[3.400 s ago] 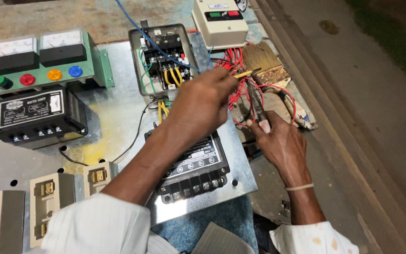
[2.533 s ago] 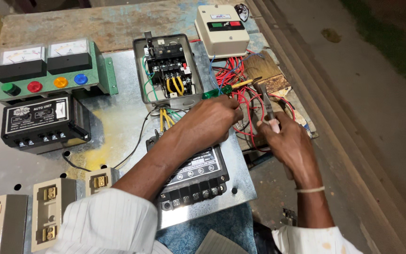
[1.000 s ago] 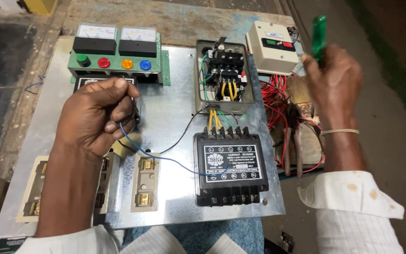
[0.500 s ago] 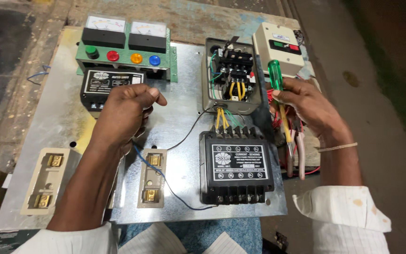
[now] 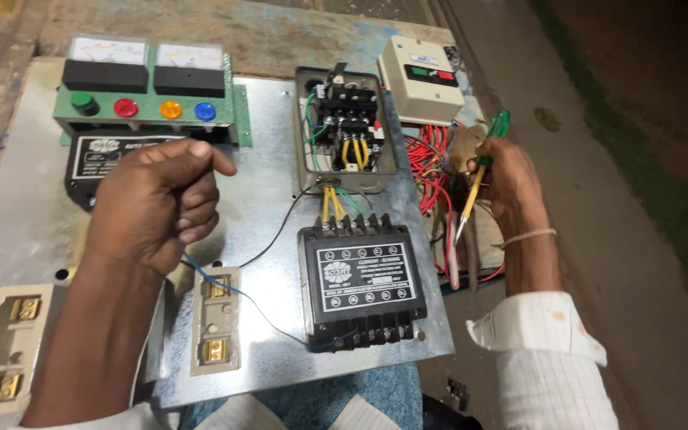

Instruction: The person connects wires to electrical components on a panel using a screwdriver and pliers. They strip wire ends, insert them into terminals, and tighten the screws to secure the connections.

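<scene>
left hand (image 5: 157, 203) clenched on a thin blue wire (image 5: 220, 280); right hand (image 5: 511, 179) grasps a green-handled screwdriver (image 5: 479, 171). tugging could likely pull the wire loose from the fuse holder (image 5: 215, 320).

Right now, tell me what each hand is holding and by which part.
The right hand holds a green-handled screwdriver around its shaft, below the handle. The left hand is closed on a thin blue wire near its end.

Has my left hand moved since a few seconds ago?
Yes. The left hand went from the red wires leftward across the open contactor box to the black unit below the green panel.
</scene>
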